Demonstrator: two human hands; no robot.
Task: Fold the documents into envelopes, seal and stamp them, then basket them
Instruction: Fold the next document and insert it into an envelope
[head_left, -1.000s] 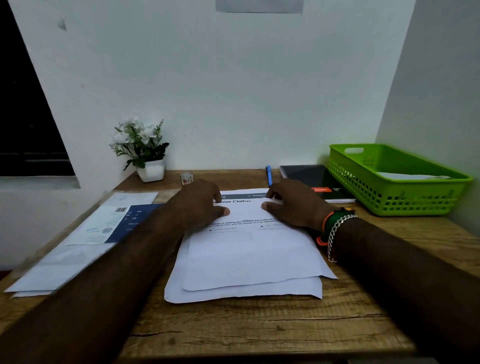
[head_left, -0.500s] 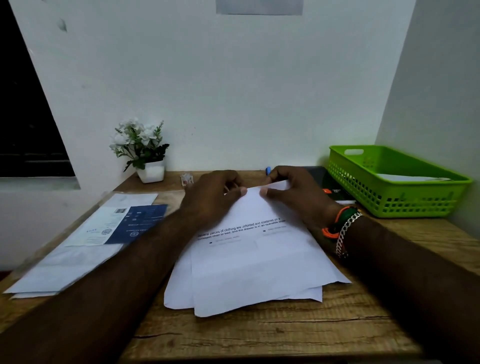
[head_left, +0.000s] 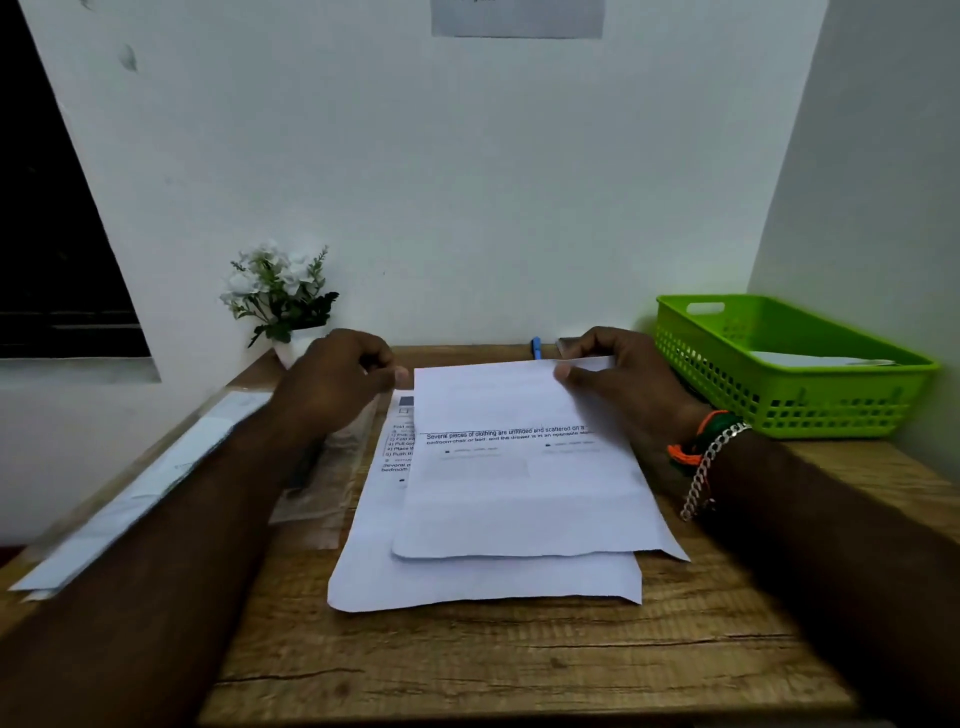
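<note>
A printed white sheet (head_left: 519, 493) lies on top of other documents (head_left: 467, 582) in the middle of the wooden table (head_left: 519, 670). Its far part is folded towards me, blank side up. My right hand (head_left: 623, 384) pinches the far right edge of that folded part. My left hand (head_left: 337, 379) hovers just left of the sheet's far left corner, blurred, fingers loosely curled, holding nothing I can see. White envelopes (head_left: 130, 509) lie along the table's left side. The green basket (head_left: 779, 410) stands at the right with a white envelope (head_left: 821, 358) inside.
A small pot of white flowers (head_left: 280, 296) stands at the back left by the wall. A blue pen (head_left: 536, 347) lies at the back behind the sheet. A pale flat packet (head_left: 322, 493) lies between the envelopes and the documents. Walls close the back and right.
The left hand has let go of the sheet's far edge and moved left. The right hand keeps its pinch, and the sheet has shifted right, uncovering printed text on the sheet below.
</note>
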